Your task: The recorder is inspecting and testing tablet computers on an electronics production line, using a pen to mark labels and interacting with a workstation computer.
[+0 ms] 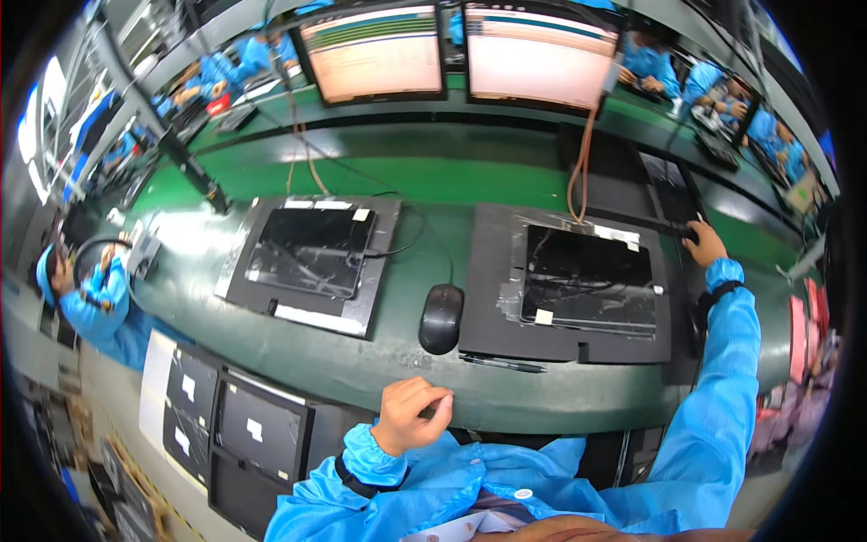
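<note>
My left hand (413,414) is held above the table's near edge, its fingers curled in; nothing shows in it. At the far right my right hand (707,244) has its fingers bent around something dark that I cannot make out, beside the black tray. Left of it a black tablet (589,280) lies screen up on a dark foam pad (492,271), partly under clear film. A second tablet (312,251) rests on another foam pad (384,237), with a cable at its right side. Between the pads sits a black computer mouse (442,319).
A pen (503,363) lies at the right pad's front edge. Two monitors (372,54) stand at the back, with cables hanging down. Black trays (262,426) stand low at the left front. A black tray (610,181) is at the back right. Co-workers in blue sit around.
</note>
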Demonstrator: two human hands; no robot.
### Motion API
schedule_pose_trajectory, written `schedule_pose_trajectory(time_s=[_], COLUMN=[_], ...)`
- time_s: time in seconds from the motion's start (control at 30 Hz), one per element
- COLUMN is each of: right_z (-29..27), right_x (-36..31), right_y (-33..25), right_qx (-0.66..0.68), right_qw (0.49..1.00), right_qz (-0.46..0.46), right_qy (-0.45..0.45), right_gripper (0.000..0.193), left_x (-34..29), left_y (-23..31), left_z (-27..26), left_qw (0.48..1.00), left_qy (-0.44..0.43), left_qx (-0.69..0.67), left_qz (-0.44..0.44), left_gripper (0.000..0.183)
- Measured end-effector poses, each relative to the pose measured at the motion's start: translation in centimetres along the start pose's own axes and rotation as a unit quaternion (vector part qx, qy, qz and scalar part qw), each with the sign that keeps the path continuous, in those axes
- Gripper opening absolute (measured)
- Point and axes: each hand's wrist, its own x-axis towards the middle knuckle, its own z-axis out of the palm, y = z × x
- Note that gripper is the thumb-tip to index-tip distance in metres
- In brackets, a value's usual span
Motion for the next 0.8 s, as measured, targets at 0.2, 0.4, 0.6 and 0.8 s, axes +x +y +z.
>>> schedule_pose_trajectory(time_s=[0.2,0.4,0.6,0.8], right_z=[0.2,-0.6,-4.8,-5.4], right_x=[1.8,2.4,-10.4,-25.5], right_y=[1.9,15.1,21.8,12.4], right_qx=[-0.069,-0.150,-0.271,-0.216], right_qw=[0.996,0.988,0.955,0.968], right_qz=[-0.052,-0.007,-0.056,-0.025], right_qy=[0.001,0.018,0.104,0.128], right_gripper=[0.027,0.035,0.036,0.036], left_x=[0.4,-0.5,-1.4,0.2], left_y=[0.2,-0.7,-0.2,-0.2], left_z=[0.1,0.1,-0.9,-3.9], left_qw=[1.000,1.000,0.999,0.979], left_qy=[-0.001,-0.013,0.016,-0.021], left_qx=[-0.003,-0.010,-0.041,-0.067], left_qz=[-0.016,-0.005,-0.014,-0.193], left_gripper=[0.009,0.007,0.006,0.015])
